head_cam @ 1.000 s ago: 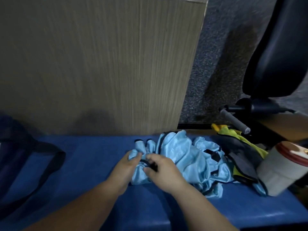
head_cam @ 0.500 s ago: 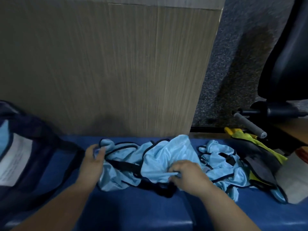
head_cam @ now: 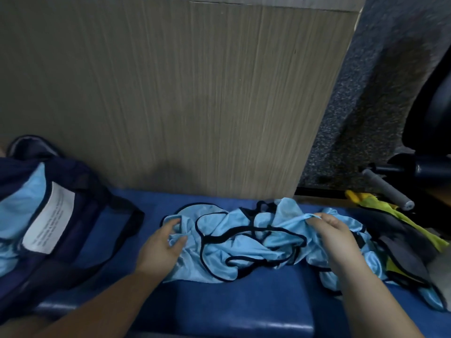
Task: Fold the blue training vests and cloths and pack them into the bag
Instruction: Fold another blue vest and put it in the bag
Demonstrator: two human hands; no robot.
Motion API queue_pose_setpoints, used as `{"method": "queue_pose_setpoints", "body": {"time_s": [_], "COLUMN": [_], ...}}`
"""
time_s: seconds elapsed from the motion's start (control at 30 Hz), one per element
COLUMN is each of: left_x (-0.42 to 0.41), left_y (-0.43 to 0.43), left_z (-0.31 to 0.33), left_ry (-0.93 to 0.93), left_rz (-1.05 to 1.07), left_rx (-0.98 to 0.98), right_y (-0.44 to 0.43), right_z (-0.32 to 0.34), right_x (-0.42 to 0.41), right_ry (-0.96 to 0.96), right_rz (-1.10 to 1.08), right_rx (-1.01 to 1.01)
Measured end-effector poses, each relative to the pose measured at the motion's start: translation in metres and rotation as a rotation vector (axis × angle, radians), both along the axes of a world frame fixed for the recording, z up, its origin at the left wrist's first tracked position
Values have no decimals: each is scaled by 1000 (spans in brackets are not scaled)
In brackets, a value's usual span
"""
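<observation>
Since the earlier frames the two hands are drawing apart. The left hand (head_cam: pixel 162 245) is travelling toward the left end of the bench (head_cam: pixel 219 308) and the right hand (head_cam: pixel 335 240) toward the right end. The vest (head_cam: pixel 244 250), bunched between them a second ago, is opening out along the back edge near the middle.

The left hand is pinching a fold at the vest's left border, thumb against curled fingers. The right hand is gripping a small tuft of cloth at its upper right. The fabric between them is lying crumpled, with the black trim looping over itself.

To do this step well, the person is probably needing to find true corners or shoulder straps rather than loose folds. They should then lift slightly so that the trim untwists, and lay the panel flat before folding. The cloth looks slippery, so a light grip may be letting it slide.

The bag (head_cam: pixel 92 191) is sitting open at the left end of the bench. Inside it light blue cloth (head_cam: pixel 14 211) is showing, and beside that cloth a white label (head_cam: pixel 48 218). A yellow and grey cloth (head_cam: pixel 402 242) is lying at the right end, touching the vest.
</observation>
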State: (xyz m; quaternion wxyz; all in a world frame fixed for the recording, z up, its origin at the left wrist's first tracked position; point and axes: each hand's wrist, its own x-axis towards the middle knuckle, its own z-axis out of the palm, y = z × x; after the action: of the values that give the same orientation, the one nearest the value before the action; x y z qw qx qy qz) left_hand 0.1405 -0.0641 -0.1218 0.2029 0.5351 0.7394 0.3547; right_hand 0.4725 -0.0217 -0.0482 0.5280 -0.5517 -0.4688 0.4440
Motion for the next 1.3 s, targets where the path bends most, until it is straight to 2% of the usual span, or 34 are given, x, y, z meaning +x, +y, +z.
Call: {"method": "queue_pose_setpoints", "body": {"time_s": [0.07,0.13,0.2,0.27,0.33,0.47,0.53,0.6,0.67,0.73,0.8,0.9,0.93,1.0,1.07,1.13,1.2,1.27,1.3], "left_x": [1,2,3,2,-2,-3,0,2,3,3,2,1,0,-5,-9,-7,-4,-4,-7], "left_y": [-1,-3,-5,-6,-4,2,1,0,1,1,1,-2,-1,2,2,0,-3,-4,-2], "left_z": [1,0,0,0,-4,-12,-8,-5,-2,-2,-3,-5,-6,-7,-5,-3,-1,-3,-6], "left_ry": [-69,-123,-162,-142,-13,67,63,74,139,220,223,93,33,-99,-184,-227,-260,-302,-308], "left_rz": [24,35,37,25,-8,71,106,72,7,-48,-83,-71,-21,132,241,240,174,96,73], "left_rx": [43,112,139,136,146,218,132,77,57,41,33,154,214,302,348,374,404,431,423], "right_y": [-3,-7,-14,-19,-18,-5,-2,1,1,3,3,4,4,4,1,1,9,13,13], "right_z": [3,5,10,14,11,-4,-10,-15,-18,-23,-24,-19,-17,-11,-1,0,-10,-21,-23], "right_x": [4,12,17,16,7,-7,-11,-13,-19,-23,-27,-29,-29,-28,-28,-24,-14,-4,-1], "right_ry": [103,139,-1,-303,-486,-557,-725,-849,-827,-767,-647,-381,-308,-281,-375,-564,-860,-1247,-1307], "right_rz": [107,352,647,728,553,-23,-60,18,100,179,228,139,68,-63,-132,-60,207,517,614], "right_rx": [11,-66,-210,-240,-193,-49,-121,-249,-287,-223,-140,16,110,375,647,780,633,248,63]}}
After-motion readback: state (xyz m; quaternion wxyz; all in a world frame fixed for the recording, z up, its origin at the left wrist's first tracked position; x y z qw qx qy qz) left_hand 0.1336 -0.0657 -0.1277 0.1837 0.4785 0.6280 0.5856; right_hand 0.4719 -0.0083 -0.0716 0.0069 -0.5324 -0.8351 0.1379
